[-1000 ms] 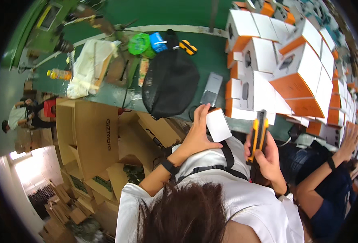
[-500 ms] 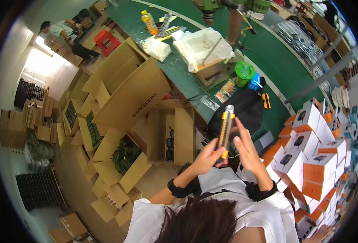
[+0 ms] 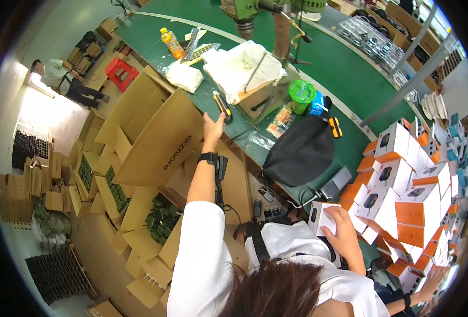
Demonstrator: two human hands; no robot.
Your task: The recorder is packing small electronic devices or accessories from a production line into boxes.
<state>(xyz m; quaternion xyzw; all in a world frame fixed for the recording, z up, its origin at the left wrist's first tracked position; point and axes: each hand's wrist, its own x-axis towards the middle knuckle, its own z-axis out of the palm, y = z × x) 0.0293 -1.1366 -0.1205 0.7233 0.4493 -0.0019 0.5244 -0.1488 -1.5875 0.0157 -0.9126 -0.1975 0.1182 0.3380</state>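
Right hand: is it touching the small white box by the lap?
Touching. The head view shows the right hand with its fingers and thumb lying over the box, with no gap visible.

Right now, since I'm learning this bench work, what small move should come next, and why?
Probably bring the left hand over to the small white box to steady it. The yellow-and-black cutter appears to lie on the green bench, close by that hand, though whether they touch is unclear; meanwhile the right hand alone holds the box.
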